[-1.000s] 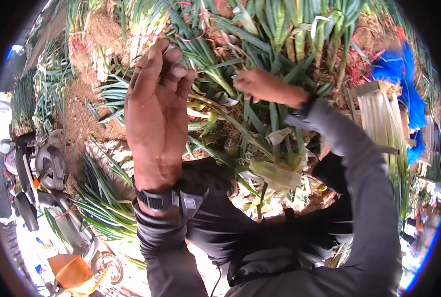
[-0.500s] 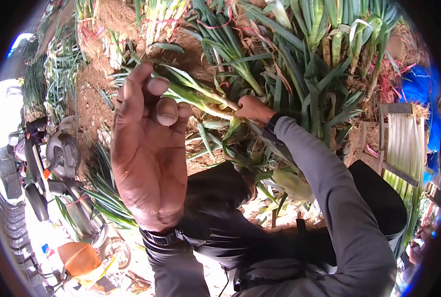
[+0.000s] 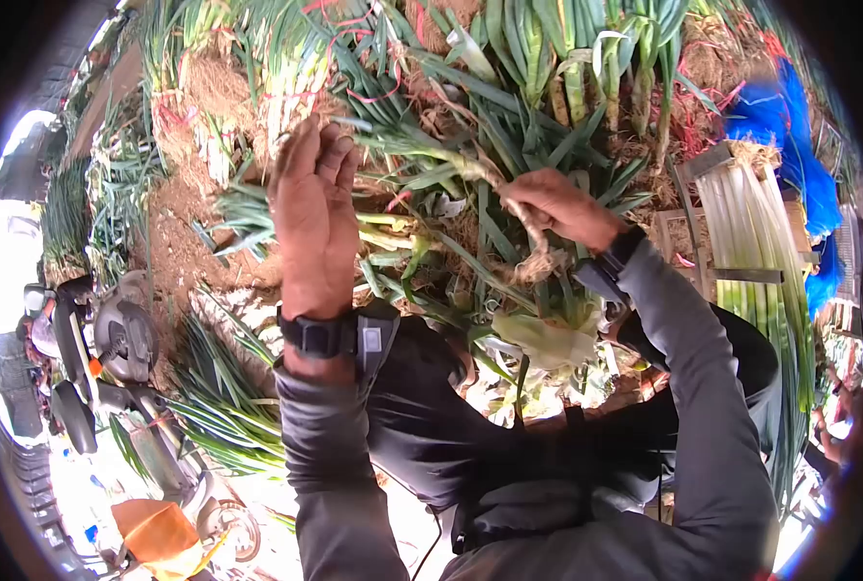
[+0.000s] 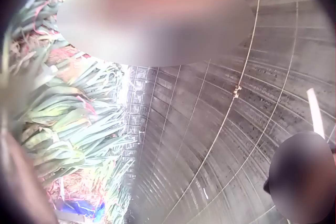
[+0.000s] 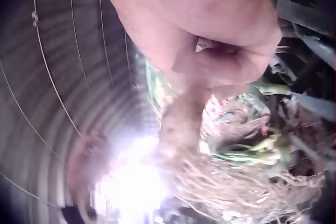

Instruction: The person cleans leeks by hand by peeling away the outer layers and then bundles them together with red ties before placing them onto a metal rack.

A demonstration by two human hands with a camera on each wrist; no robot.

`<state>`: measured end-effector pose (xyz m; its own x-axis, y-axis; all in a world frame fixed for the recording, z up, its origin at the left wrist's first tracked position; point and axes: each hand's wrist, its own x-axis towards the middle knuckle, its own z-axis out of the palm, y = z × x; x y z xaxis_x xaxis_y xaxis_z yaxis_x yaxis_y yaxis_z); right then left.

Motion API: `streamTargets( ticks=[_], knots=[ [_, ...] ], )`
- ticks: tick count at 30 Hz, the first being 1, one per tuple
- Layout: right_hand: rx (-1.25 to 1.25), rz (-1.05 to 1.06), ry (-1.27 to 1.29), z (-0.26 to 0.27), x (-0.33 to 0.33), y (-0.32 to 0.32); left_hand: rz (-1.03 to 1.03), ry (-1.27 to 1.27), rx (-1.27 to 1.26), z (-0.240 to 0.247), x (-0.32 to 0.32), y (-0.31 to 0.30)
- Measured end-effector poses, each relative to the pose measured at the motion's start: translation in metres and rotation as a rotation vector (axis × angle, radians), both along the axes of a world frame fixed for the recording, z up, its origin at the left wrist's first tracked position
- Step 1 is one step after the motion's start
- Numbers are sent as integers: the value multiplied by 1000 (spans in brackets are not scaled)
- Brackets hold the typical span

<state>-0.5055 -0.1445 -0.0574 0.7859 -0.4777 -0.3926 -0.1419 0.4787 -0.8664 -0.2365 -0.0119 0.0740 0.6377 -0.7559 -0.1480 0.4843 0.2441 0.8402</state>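
My right hand (image 3: 567,206) grips a green onion (image 3: 531,229) low on its stalk, close above the roots. Its leafy end slants up and left over the pile, toward my other hand. In the right wrist view, the fingers are curled round the pale stalk (image 5: 181,121), and a tangle of stringy roots (image 5: 252,190) spreads below them. My left hand (image 3: 320,218) is raised at the left of the pile, palm showing and fingers loosely bent, holding nothing. Beneath both hands lie loose green onions (image 3: 393,232) with yellowed leaves.
Tied bundles of green onions (image 3: 572,68) line the far side. At right, trimmed stalks (image 3: 741,218) lie on a wooden frame beside a blue sheet (image 3: 809,165). A motorbike (image 3: 126,334) and an orange bag (image 3: 155,533) are at left. Peeled leaves (image 3: 543,339) lie between the knees.
My right hand reached into the pile, took hold of a green onion and moved right with it, so its roots now show. My left hand stays raised and holds nothing.
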Motion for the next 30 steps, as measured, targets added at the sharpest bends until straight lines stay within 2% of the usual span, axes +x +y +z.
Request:
streamTargets(
  ticks=[1, 4, 7, 8, 9, 11, 12, 14, 15, 16, 17, 19, 22, 25, 26, 27, 28, 29, 30],
  knots=[
    [-15, -68, -65, 29, -5, 3, 18, -30, 8, -2, -1, -7],
    [-242, -96, -24, 103, -16, 24, 61, 52, 171, -19, -16, -30],
    [-666, -49, -126, 111, -32, 47, 2, 99, 348, -29, -34, -48],
    [-993, -33, -9, 116, -35, 56, -4, 139, 382, -27, -44, -55],
    [-913, -65, 77, 121, -39, 72, -87, 178, 291, -29, -48, -57],
    [-1126, -109, -93, 103, -47, 89, -259, 251, 118, -34, -53, -59],
    [-1202, -136, -106, 87, -49, 96, -269, 293, 14, -29, -56, -59],
    [-1148, -168, -5, 49, -50, 99, -305, 243, -150, -31, -58, -58],
    [-1123, -189, 49, 50, -47, 100, -329, 219, -235, -29, -60, -59],
    [-893, -140, 106, 51, -43, 96, -352, 238, -257, -27, -63, -60],
    [-806, -171, 182, 51, -40, 93, -359, 209, -284, -27, -69, -61],
    [-626, -226, 329, 102, -15, 90, -368, 154, -339, -24, -82, -60],
    [-1045, -517, 120, 91, 25, 72, -245, 107, -341, -15, -77, -64],
    [-1327, -631, 225, 95, 55, 66, -151, 108, -281, -13, -63, -63],
    [-1314, -664, 165, 101, 63, 65, -148, 103, -240, -16, -61, -60],
    [-1359, -622, 145, 100, 69, 60, -146, 97, -202, -17, -60, -59],
    [-1403, -580, 125, 100, 76, 53, -202, 100, -270, -26, -61, -61],
    [-1445, -537, 109, 98, 80, 52, -159, 126, -342, -36, -66, -68],
    [-1537, -506, 89, 102, 81, 55, -175, 187, -277, -36, -60, -67]
  ],
)
